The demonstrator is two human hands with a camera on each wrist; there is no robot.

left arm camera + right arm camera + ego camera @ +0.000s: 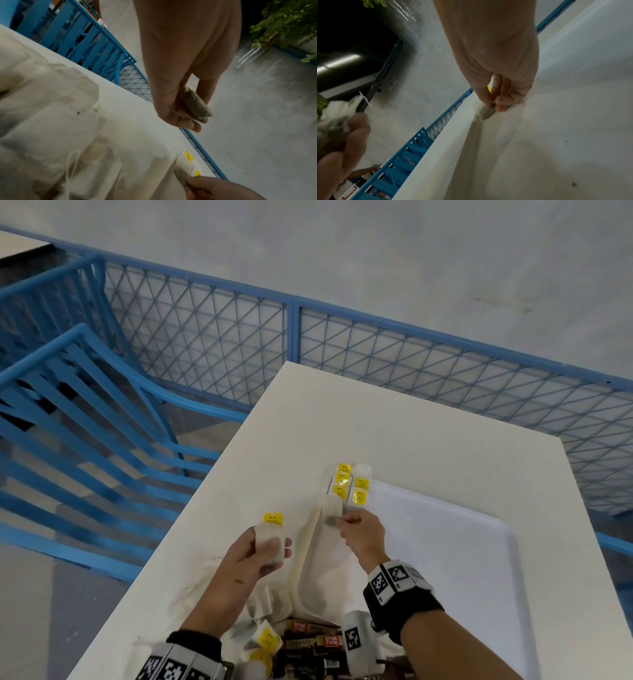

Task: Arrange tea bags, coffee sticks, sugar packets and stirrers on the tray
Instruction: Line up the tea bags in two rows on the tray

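Tea bag (333, 510) at frame centre, pinched by the right hand (363, 534) over the tray's (445, 542) left rim; left hand (253, 556) fingers curl around another tea bag (270, 542).

tea bags (349, 484) on tray (445, 542) far-left corner | coffee sticks (315, 642) nearest

tea bags (349, 484): yellow-tagged, rowed at tray (479, 559) far-left corner | coffee sticks (315, 637): piled near edge
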